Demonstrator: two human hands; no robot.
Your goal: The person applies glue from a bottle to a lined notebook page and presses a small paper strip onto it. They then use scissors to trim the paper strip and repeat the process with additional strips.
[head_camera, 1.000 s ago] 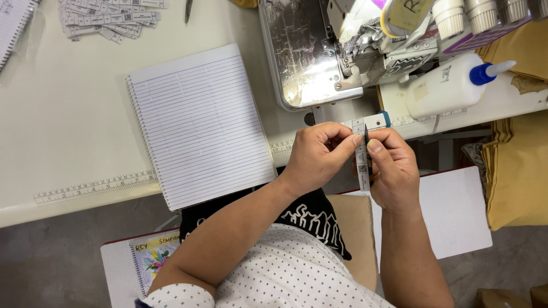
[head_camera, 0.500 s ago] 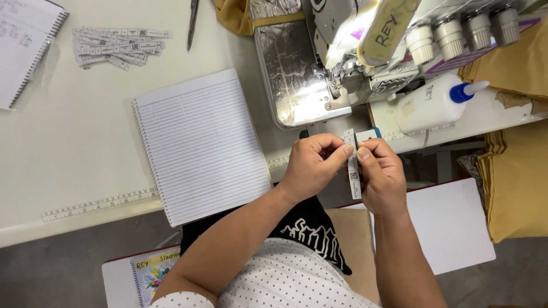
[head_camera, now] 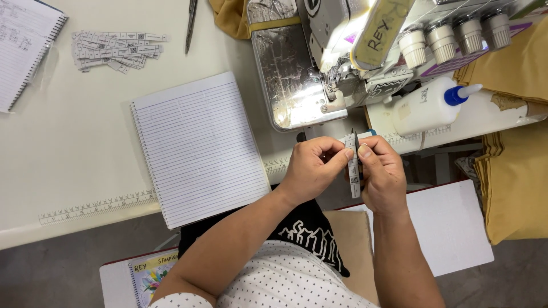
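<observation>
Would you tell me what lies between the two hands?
In the head view, a narrow label strip stands between left hand and right hand, pinched by both.

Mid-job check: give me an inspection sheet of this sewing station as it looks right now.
Surface: white table, printed ruler along its edge.
Job's things: narrow label strip, pinched upright between both hands.
Clutter: lined notebook, pile of label strips, glue bottle, second notebook.
Grippers: left hand and right hand both grip the strip.
Cables: nothing seen.
Surroundings: sewing machine, mustard fabric.
</observation>
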